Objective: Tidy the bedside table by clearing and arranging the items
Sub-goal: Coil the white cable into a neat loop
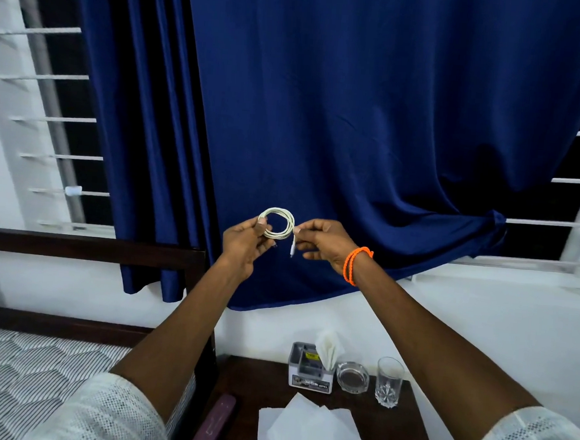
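1. White perforated sleeves (96, 412) fill the lower corners of the frame; I see both forearms reaching up toward centre.
2. Left hand (242, 242) is pinched on the left side of a coiled white cable (277, 224), held mid-air at centre frame against the blue curtain (357, 121).
3. Right hand (325, 239) is pinched on the coil's right side, where the loose plug end hangs down. Orange cord bracelet (356, 264) on that wrist.
4. Dark table (260, 382), lower centre, carries white tissue sheets (304, 430), a grey holder box (309, 369), a glass ashtray (352, 377) and a drinking glass (389, 381) along its far edge.
5. Maroon case (212, 422) lies at the table's left edge, beside the bed (13, 372).
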Motion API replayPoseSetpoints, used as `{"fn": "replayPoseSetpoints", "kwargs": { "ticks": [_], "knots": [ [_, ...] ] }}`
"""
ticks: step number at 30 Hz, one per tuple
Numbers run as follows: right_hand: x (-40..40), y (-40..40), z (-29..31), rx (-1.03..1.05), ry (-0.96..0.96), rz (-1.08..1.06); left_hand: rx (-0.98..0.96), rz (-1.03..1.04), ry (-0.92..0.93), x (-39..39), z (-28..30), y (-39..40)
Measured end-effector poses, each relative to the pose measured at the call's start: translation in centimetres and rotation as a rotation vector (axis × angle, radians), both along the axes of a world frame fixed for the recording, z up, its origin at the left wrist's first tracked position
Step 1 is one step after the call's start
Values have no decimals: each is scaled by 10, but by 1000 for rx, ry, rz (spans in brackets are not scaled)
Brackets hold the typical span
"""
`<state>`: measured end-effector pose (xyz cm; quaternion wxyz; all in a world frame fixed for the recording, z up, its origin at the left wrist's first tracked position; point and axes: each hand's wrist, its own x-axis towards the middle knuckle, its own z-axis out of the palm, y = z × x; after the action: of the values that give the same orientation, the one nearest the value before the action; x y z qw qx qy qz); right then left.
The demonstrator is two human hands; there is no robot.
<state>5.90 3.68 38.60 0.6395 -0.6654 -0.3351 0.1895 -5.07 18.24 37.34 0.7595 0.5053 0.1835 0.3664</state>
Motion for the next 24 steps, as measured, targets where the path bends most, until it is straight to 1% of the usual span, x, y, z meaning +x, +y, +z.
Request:
{"fn": "replayPoseSetpoints", "kwargs": {
  "ticks": [3, 6, 12, 15, 24],
  "knots": [
    [0, 1, -2, 21, 33, 12, -22, -2, -16, 0, 0, -3],
    [-1, 1, -2, 30, 32, -31, -25, -9, -1, 1, -2, -3],
    [2, 5, -6, 76, 118, -66, 14, -110, 90, 1, -8, -2],
    [2, 9, -14, 72, 171, -83, 28, -115, 121, 0, -16, 0],
    [-3, 24, -59, 123, 383, -125, -99, -108, 46, -7, -62, 7]
  ]
}}
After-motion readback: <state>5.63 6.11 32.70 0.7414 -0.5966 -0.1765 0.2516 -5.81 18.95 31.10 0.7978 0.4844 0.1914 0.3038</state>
